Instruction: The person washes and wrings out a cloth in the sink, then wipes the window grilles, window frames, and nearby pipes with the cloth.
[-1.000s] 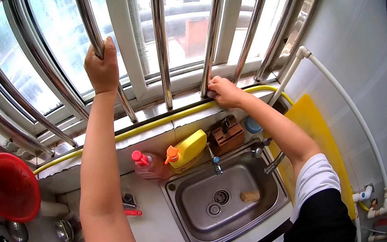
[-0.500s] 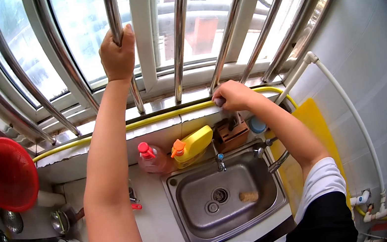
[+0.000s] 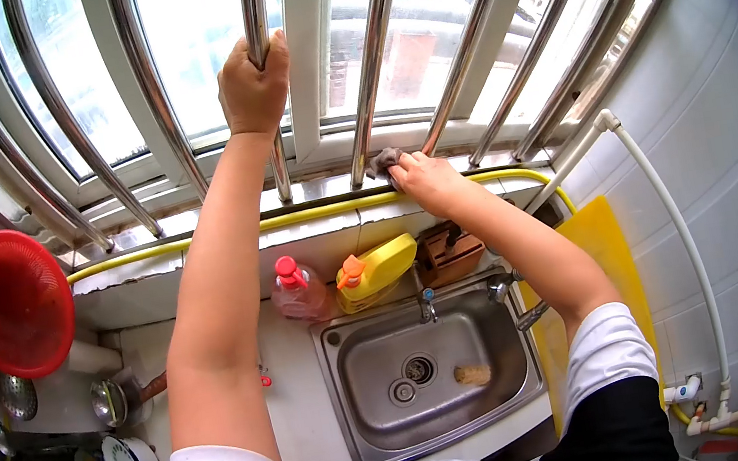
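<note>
Our left hand grips a steel window bar while our right hand clutches a grey rag by the sill, where we could snag the yellow hose if our wrist dips.

We are getting strong daylight through the barred window; its panes are washing out, metal bars glinting, fisheye edges bowing.
</note>
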A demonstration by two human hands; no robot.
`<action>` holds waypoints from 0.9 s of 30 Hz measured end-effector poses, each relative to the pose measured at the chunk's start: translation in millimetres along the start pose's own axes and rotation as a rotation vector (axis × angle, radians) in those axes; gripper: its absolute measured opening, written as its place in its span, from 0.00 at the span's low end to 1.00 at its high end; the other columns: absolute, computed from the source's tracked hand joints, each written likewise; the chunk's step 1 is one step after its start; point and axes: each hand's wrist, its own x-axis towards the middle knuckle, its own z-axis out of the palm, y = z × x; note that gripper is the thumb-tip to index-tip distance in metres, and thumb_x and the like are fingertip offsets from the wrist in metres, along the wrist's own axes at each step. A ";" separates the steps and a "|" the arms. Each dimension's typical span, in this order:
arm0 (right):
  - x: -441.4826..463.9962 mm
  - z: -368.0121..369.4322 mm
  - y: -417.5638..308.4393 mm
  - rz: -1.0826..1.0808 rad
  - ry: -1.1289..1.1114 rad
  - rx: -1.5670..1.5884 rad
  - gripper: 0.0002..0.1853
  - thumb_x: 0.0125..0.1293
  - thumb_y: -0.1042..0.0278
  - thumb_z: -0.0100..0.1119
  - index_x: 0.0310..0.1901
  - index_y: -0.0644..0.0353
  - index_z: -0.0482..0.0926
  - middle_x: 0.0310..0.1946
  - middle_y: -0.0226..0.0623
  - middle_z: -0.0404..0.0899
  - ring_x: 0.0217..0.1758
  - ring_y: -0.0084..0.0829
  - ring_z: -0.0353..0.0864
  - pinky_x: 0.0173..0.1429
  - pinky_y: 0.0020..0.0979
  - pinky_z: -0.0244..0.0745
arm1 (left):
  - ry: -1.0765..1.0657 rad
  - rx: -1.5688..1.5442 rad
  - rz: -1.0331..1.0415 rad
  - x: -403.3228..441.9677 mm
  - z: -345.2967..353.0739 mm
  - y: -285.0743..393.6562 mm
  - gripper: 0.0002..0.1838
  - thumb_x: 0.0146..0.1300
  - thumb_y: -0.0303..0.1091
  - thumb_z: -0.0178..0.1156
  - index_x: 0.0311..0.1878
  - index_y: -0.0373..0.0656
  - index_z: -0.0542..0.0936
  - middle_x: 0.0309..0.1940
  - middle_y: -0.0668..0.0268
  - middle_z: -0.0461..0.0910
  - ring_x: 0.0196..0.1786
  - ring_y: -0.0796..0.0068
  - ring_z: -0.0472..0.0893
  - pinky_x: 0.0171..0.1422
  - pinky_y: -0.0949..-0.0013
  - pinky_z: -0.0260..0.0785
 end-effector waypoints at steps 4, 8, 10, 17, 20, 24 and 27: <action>12.6 3.8 -24.9 0.099 0.021 -0.117 0.09 0.54 0.76 0.53 0.39 0.62 0.76 0.44 0.42 0.74 0.50 0.40 0.75 0.48 0.38 0.76 | 0.000 0.053 -0.013 0.0 -0.8 4.3 0.19 0.62 0.48 0.54 0.22 0.44 0.72 0.13 0.66 0.73 0.19 0.66 0.75 0.29 0.65 0.67; 3.3 -23.3 -41.0 -0.024 0.014 0.288 0.15 0.52 0.78 0.53 0.44 0.59 0.76 0.41 0.42 0.77 0.45 0.40 0.78 0.49 0.33 0.75 | -0.065 0.156 -0.116 2.2 -3.0 8.8 0.19 0.63 0.51 0.52 0.27 0.44 0.74 0.19 0.60 0.77 0.26 0.56 0.79 0.35 0.59 0.70; 0.3 -23.3 -32.3 0.011 0.083 0.676 0.18 0.51 0.79 0.51 0.46 0.59 0.76 0.41 0.41 0.77 0.43 0.36 0.79 0.48 0.31 0.75 | -0.124 0.227 -0.184 3.2 -7.8 14.8 0.20 0.62 0.53 0.52 0.37 0.43 0.74 0.24 0.56 0.80 0.32 0.53 0.80 0.42 0.57 0.72; -48.6 -100.3 -47.0 0.088 0.202 1.742 0.30 0.51 0.83 0.43 0.61 0.64 0.62 0.45 0.39 0.76 0.44 0.27 0.78 0.49 0.24 0.75 | 0.117 0.185 0.088 -54.1 -45.2 42.0 0.26 0.55 0.41 0.63 0.52 0.37 0.68 0.47 0.57 0.69 0.49 0.64 0.71 0.55 0.62 0.65; -47.8 -107.9 -56.9 0.057 0.175 1.865 0.27 0.55 0.81 0.44 0.60 0.63 0.62 0.42 0.39 0.76 0.41 0.26 0.79 0.45 0.27 0.78 | -0.133 -0.077 -0.036 -95.6 -58.9 53.9 0.37 0.50 0.56 0.67 0.53 0.34 0.70 0.46 0.55 0.69 0.48 0.62 0.70 0.54 0.62 0.64; -34.1 -127.4 -90.9 -0.028 0.085 1.886 0.20 0.58 0.79 0.44 0.54 0.60 0.67 0.40 0.34 0.76 0.38 0.23 0.79 0.40 0.25 0.79 | -0.439 -0.543 -0.269 -130.3 -75.0 54.2 0.40 0.48 0.49 0.71 0.58 0.35 0.65 0.48 0.59 0.71 0.49 0.73 0.72 0.53 0.70 0.68; -14.6 -135.3 -116.2 -0.122 0.075 1.677 0.18 0.55 0.79 0.47 0.49 0.60 0.71 0.39 0.30 0.76 0.38 0.19 0.76 0.43 0.20 0.74 | -0.397 -0.438 -0.328 -135.1 -97.5 54.8 0.25 0.54 0.37 0.68 0.52 0.36 0.71 0.39 0.66 0.77 0.43 0.81 0.76 0.48 0.76 0.70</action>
